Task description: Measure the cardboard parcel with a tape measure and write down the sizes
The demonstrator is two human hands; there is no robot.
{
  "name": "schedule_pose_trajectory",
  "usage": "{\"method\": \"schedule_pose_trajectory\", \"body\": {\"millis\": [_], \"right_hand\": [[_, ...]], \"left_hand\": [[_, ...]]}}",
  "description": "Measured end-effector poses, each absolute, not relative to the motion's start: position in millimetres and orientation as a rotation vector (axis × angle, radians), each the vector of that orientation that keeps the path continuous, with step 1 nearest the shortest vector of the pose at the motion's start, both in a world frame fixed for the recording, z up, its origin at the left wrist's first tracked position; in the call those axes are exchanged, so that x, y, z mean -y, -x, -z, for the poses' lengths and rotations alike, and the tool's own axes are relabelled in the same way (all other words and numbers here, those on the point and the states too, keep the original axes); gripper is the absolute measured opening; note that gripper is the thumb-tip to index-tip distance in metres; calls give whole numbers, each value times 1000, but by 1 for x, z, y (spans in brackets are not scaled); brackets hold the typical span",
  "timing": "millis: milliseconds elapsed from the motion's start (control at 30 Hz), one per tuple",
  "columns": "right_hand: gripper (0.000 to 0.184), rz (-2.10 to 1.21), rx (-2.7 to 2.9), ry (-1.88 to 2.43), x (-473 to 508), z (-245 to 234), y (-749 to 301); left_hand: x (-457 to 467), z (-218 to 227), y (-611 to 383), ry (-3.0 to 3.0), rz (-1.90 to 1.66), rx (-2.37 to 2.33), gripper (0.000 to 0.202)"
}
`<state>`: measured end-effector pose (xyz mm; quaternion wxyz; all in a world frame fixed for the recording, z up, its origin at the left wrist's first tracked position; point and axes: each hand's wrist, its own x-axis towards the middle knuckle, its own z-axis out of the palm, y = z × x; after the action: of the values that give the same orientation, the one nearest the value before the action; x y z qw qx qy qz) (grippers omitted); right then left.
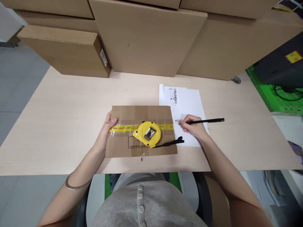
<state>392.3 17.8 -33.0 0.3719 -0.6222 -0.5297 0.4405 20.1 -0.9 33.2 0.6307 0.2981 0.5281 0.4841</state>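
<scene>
Writing beside a held parcel

The right hand is closed around a black pen, its tip on the paper sheet. The left hand clasps the left edge of the flat cardboard parcel on the tabletop. A yellow tape measure rests loose on top; tilting or nudging the parcel could send it sliding off, and the unweighted sheet could shift under the pen.

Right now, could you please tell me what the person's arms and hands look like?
The left forearm and right forearm are bare, no sleeves in view. A thin silver bangle circles the left wrist. Left hand and right hand wear no gloves, and no rings show.
</scene>
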Motion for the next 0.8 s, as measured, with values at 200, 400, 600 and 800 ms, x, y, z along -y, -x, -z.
{"method": "schedule_pose_trajectory", "body": {"millis": [200, 400, 600, 800], "right_hand": [[55, -1124, 1332, 1598, -18, 29, -389], [56, -1139, 1333, 1597, -19, 27, -387], [55, -1153, 1346, 1607, -19, 25, -387], [56, -1160, 1348, 1627, -19, 23, -386]], "left_hand": [[1, -32, -19, -697, -1106, -1183, 51], [2, -35, -20, -691, -1100, -1192, 53], [2, -36, -21, -666, -1099, -1217, 56], [2, -37, -21, -674, -1101, -1211, 55]]}}
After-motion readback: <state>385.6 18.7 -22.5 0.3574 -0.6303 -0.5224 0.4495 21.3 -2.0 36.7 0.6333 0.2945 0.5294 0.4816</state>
